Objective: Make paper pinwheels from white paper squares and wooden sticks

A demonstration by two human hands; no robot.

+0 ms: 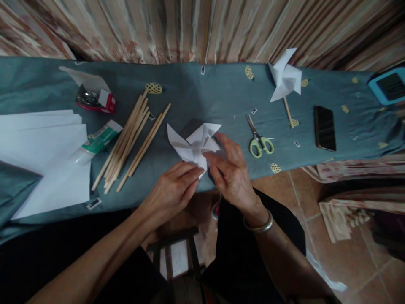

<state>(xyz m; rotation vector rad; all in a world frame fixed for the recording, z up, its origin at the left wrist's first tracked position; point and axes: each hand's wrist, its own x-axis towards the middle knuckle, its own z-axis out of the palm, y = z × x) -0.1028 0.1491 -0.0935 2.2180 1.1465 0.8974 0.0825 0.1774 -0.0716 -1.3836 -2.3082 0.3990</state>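
Observation:
A white paper pinwheel (198, 147) with folded blades is between my two hands at the front edge of the cloth-covered table. My left hand (177, 185) pinches its lower edge, thumb and fingers pressed together. On the other side, my right hand (232, 171) has its thumb and index finger at the paper's middle and right blade, the other fingers curved behind it. Whether a pin is at the centre is too small to tell. Wooden sticks (126, 143) lie in a bundle left of the pinwheel, and green-handled scissors (257, 141) rest to its right.
A finished pinwheel on a stick (284, 78) lies at the back right, near a black phone (325, 128) and a blue-framed device (388, 86). On the left are white paper sheets (63, 164), a green-and-white tube (101, 139) and an open red box (106, 103) of small metal pieces.

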